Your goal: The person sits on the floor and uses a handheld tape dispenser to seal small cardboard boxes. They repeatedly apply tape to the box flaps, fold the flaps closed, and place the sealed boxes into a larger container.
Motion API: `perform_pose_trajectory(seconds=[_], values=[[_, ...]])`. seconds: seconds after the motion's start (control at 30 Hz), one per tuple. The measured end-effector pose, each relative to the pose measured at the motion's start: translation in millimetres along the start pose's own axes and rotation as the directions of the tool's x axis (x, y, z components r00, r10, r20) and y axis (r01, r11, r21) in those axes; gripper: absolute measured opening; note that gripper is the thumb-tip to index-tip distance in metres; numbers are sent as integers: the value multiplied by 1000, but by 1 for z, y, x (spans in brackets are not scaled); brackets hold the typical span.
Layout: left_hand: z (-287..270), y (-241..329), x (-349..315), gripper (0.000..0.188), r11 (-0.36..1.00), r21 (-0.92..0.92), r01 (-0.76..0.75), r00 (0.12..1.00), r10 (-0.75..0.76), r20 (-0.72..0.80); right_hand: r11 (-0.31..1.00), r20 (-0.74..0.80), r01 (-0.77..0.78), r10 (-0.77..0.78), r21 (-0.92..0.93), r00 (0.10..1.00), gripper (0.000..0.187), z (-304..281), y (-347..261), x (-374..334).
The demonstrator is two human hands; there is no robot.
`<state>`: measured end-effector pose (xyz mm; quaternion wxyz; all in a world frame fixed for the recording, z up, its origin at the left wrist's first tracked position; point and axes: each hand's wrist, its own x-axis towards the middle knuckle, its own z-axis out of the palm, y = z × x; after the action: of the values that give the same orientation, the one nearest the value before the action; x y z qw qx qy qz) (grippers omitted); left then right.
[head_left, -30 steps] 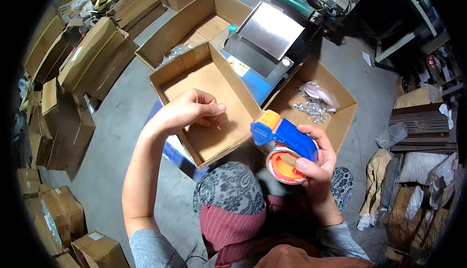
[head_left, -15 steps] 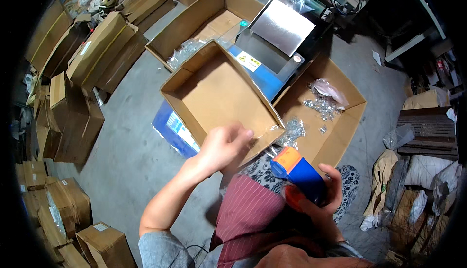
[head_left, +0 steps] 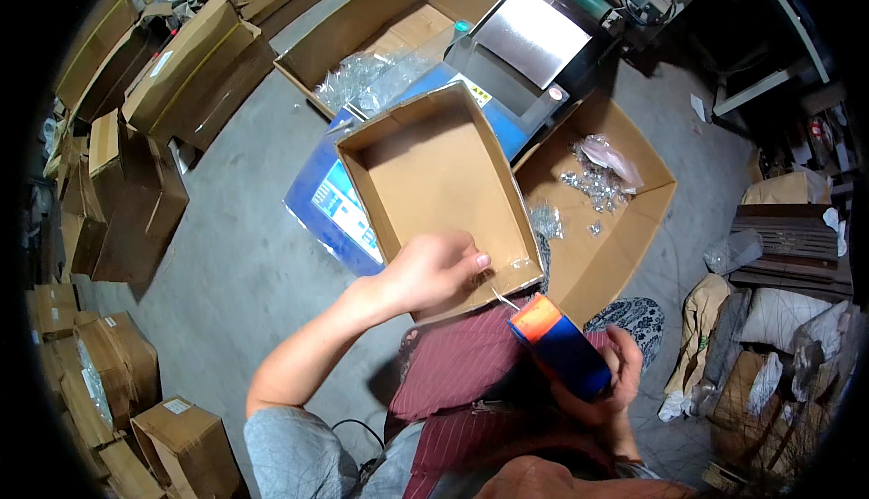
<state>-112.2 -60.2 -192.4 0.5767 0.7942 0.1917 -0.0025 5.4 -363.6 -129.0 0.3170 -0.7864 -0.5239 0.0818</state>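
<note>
A shallow cardboard box (head_left: 434,164), tilted and with its inside toward me, stands over my lap. My left hand (head_left: 434,273) is at its near wall, fingers curled and thumb pressed in; what they pinch is hidden. My right hand (head_left: 606,381) grips a blue-and-orange hand-held tool (head_left: 566,354), its orange end toward the box's near right corner. It resembles a tape dispenser, though its kind is not certain. Between that end and my left thumb shows a thin pale strip (head_left: 504,299). Shiny clear film (head_left: 520,266) lies on the box's corner.
Behind the box sits a blue machine (head_left: 507,128) with a metal plate (head_left: 532,36). A larger carton (head_left: 625,255) at right holds small shiny parts; another carton (head_left: 312,42) holds clear bags. Stacked cartons (head_left: 195,74) line the left. A blue printed sheet-like thing (head_left: 339,200) lies left of the box.
The shallow box has shifted right and turned more upright in view. My left hand has moved slightly right with it. The tool has come slightly lower, and a thin strip now shows at its orange end.
</note>
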Motion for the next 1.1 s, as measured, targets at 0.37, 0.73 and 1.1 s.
perform_pose_trajectory(seconds=[0.37,0.73,1.1], values=[[24,-39,-23,21,717,-584,380,898,-134,420,980,-137,199,-194,28,971,78,6,-23,-37],[65,-29,-49,4,680,-726,97,987,-160,-18,937,-825,-325,79,-131,560,75,41,-26,-22],[104,-4,-21,14,813,-581,-33,994,-36,-106,923,-74,-277,306,269,949,115,-79,-34,68]])
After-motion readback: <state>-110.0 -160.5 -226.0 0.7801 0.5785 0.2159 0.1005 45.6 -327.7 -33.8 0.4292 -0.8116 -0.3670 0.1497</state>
